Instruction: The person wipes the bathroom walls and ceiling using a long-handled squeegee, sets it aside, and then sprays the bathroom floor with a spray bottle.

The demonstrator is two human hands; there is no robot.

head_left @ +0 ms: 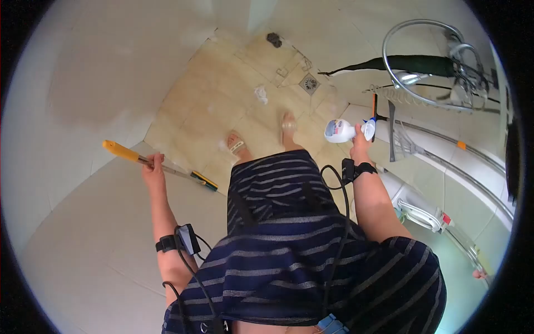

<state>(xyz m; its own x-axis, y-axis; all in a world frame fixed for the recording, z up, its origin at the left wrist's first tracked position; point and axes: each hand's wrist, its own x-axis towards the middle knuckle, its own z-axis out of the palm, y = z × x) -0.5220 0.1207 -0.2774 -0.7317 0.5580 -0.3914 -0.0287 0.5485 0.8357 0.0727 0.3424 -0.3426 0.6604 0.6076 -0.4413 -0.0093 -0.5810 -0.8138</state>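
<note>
My left hand (154, 168) is closed round the metal shaft of a long-handled brush (119, 150), just below its yellow grip. The brush's narrow yellow-and-dark head (204, 181) points down toward the floor; whether it touches cannot be told. On the other side, my right hand (361, 145) grips a white spray bottle (338, 131) by its neck, near the blue-and-white spray top. The bottle is tilted, with its labelled body toward the left. Most of the right fingers are hidden behind it.
Beige floor tiles (239, 106) hold a square drain (309, 84), a crumpled white scrap (261, 94) and a dark clump (273, 39). Along the right wall are a metal ring (414, 22), a dark green hanging thing (411, 63), grey-headed tool (392, 133) and rails (461, 183).
</note>
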